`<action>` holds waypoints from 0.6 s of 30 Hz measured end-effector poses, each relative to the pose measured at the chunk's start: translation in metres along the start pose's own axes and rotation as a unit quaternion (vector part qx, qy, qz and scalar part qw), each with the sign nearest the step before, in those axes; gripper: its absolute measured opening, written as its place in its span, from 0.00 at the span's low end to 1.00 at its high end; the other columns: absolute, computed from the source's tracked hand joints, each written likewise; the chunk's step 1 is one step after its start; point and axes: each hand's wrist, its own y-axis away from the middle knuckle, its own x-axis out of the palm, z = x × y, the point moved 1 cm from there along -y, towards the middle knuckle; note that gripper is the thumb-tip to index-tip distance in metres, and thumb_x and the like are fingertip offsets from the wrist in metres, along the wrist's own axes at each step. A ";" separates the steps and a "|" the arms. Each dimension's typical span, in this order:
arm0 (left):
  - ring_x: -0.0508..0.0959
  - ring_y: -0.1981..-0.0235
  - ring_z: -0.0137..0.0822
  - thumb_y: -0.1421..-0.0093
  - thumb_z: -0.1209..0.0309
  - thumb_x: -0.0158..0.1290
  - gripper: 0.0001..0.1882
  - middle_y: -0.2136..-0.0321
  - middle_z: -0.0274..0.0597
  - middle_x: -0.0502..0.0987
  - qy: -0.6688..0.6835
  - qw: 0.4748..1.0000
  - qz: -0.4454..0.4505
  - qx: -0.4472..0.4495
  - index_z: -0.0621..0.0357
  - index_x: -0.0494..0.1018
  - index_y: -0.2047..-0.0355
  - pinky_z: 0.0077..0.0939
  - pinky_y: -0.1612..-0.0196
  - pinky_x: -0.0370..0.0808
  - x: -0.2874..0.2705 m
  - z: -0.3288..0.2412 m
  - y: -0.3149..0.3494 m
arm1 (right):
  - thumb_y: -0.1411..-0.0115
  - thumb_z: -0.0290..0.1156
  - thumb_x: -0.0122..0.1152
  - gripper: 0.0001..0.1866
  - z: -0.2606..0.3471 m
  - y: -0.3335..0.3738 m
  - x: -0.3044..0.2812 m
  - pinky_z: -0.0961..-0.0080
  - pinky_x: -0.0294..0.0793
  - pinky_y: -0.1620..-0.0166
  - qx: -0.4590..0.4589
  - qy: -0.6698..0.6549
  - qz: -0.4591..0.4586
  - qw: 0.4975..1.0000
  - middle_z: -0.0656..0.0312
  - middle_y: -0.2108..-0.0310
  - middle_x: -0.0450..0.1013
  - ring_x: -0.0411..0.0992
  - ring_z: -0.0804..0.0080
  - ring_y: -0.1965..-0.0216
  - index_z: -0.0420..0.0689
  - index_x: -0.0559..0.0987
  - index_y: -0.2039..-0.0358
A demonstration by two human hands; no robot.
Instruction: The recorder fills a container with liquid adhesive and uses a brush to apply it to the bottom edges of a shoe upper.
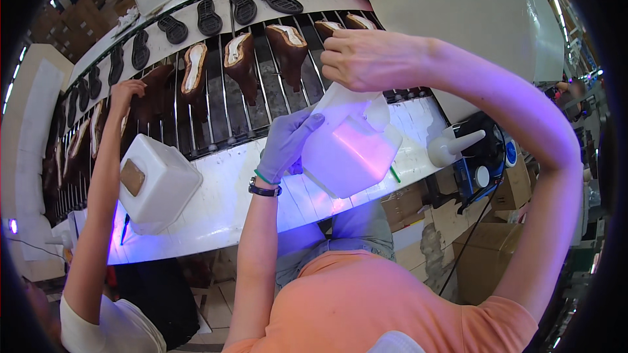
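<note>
My left hand (288, 142), in a thin grey glove, grips the upper edge of a white plastic jug (347, 157) tilted over the table's front edge. My right hand (366, 60) is bare, its fingers curled together just above the jug's top. Whatever those fingers hold, if anything, is hidden. Beyond the hand, brown shoe uppers with pale undersides turned up lie on the metal bars; one upper (288, 52) is left of it, another (327, 27) just past its fingers. Black shoe soles (278, 0) form a row on the farther ledge.
At left, a co-worker's hand (126, 93) reaches to a dark upper on the rack (226, 117). A second white jug (167, 183) stands on the white table (229, 196). A white squeeze bottle (451, 147) is to my right, above cardboard boxes (487, 258).
</note>
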 end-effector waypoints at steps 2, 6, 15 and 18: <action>0.69 0.78 0.15 0.33 0.58 0.53 0.22 0.78 0.27 0.76 0.000 1.000 -0.028 0.014 0.62 0.76 0.48 0.15 0.76 0.68 0.000 0.008 0.000 | 0.46 0.28 0.57 0.06 0.005 0.005 0.000 0.74 0.70 0.54 0.010 -0.014 -0.013 1.000 0.62 0.70 0.69 0.70 0.69 0.62 0.40 0.74 0.71; 0.68 0.83 0.15 0.34 0.58 0.53 0.21 0.81 0.27 0.74 0.041 0.998 -0.030 -0.043 0.62 0.77 0.49 0.14 0.80 0.66 -0.006 0.023 0.002 | 0.46 0.27 0.57 0.06 0.019 0.012 -0.007 0.72 0.70 0.54 0.074 -0.068 -0.042 0.994 0.61 0.69 0.68 0.69 0.68 0.62 0.40 0.72 0.69; 0.68 0.88 0.16 0.34 0.59 0.54 0.20 0.83 0.27 0.73 0.034 0.998 -0.059 -0.001 0.62 0.77 0.50 0.14 0.84 0.64 -0.010 0.036 0.003 | 0.42 0.24 0.58 0.05 0.033 0.055 -0.020 0.67 0.72 0.59 0.253 -0.387 -0.128 0.877 0.57 0.67 0.68 0.70 0.59 0.62 0.41 0.73 0.66; 0.68 0.89 0.17 0.34 0.59 0.54 0.21 0.82 0.28 0.74 0.032 0.996 -0.070 0.035 0.63 0.77 0.50 0.14 0.85 0.65 -0.009 0.039 0.002 | 0.40 0.23 0.57 0.03 0.039 0.075 -0.034 0.70 0.71 0.59 0.280 -0.429 -0.151 0.845 0.58 0.67 0.69 0.70 0.64 0.62 0.40 0.73 0.66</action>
